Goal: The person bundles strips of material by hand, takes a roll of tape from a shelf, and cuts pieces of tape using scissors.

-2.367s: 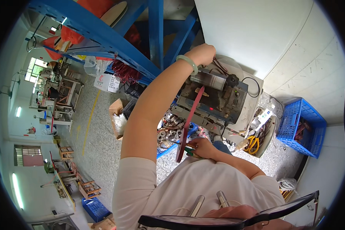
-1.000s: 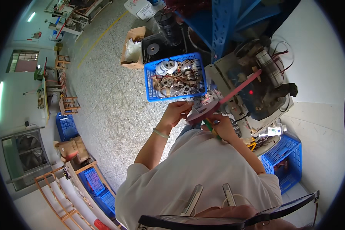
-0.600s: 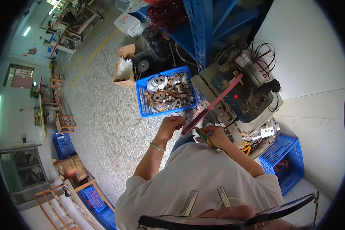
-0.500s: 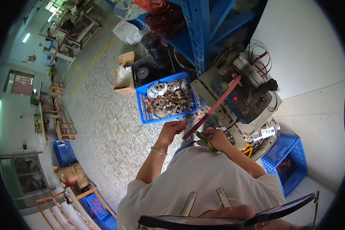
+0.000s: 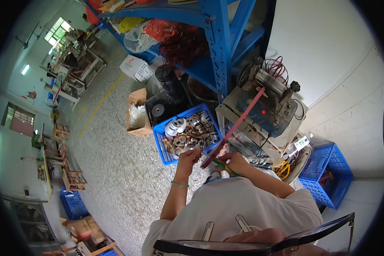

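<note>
A long dark-red strap (image 5: 232,129) slopes down from the small bench machine (image 5: 266,102) to a loose-looking end between my hands. My left hand (image 5: 189,160) is closed in a pinch just left of that end; whatever its fingertips hold is too small to make out. Wrapped round a slim green-handled tool (image 5: 224,166) is my right hand (image 5: 238,164), close in front of my shirt. The tool's tip points toward the strap's lower end; I cannot tell whether they touch. A red light dot shows on the machine's blue body.
Beyond my left hand, a blue basket (image 5: 165,158) holds metal parts and white discs. A cardboard box (image 5: 132,129) and black crate stand behind it. The blue shelf frame (image 5: 217,51) rises ahead. At right sit a tub of odds and ends and another blue basket (image 5: 328,192).
The view has shifted, so shelf, machine and baskets appear lower or moved. Both hands stay by the strap's lower end, the right still round the green-handled tool.
</note>
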Available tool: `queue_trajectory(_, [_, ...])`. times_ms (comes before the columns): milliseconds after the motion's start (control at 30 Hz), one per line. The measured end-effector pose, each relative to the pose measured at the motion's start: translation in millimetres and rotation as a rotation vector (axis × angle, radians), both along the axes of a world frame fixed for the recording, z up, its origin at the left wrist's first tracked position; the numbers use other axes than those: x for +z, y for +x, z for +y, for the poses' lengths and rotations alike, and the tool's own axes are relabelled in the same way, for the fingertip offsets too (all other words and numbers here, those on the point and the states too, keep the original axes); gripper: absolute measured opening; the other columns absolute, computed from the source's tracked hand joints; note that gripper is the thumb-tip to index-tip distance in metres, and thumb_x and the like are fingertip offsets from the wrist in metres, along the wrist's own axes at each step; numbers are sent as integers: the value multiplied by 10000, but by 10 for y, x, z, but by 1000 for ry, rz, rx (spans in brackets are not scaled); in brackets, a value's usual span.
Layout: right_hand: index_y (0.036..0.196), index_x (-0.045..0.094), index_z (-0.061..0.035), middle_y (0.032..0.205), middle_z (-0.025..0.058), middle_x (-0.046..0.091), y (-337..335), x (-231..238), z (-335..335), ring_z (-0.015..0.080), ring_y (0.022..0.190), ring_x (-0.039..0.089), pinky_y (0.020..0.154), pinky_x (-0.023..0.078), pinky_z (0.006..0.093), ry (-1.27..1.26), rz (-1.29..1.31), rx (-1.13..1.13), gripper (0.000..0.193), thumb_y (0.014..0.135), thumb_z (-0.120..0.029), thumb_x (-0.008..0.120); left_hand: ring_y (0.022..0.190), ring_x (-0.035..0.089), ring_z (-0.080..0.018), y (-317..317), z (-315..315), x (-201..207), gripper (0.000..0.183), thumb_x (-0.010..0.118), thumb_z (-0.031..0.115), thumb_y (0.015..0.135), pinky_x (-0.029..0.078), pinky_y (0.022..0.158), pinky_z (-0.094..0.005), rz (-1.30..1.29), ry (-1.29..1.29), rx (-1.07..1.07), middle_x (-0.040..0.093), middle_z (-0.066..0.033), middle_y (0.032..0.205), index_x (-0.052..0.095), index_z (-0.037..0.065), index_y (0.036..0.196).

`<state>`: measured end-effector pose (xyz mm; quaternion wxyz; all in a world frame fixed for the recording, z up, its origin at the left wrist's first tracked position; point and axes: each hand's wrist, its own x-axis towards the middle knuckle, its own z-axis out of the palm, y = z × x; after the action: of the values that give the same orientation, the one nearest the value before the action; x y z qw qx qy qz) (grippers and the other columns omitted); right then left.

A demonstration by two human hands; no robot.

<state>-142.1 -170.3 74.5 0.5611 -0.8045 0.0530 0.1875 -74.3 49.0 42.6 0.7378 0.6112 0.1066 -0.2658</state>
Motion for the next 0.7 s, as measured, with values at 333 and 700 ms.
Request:
queue_trajectory(333, [915,688,-36,722,60,654,-91,-119,291,141,590,594,531,471,285,74,125,-15,507,636,-439,815,601,444,-57,-80,272,29,292,646,245,855,336,554,-191,36,56,-34,559,11,693,676,-35,934])
queue_trajectory(700, [923,709,-43,687,44,642,-25,-10,384,95,521,567,461,443,260,178,335,-21,427,643,-342,829,622,474,-51,-24,398,-81,268,640,227,852,347,559,-184,63,30,-44,572,12,706,680,-22,943])
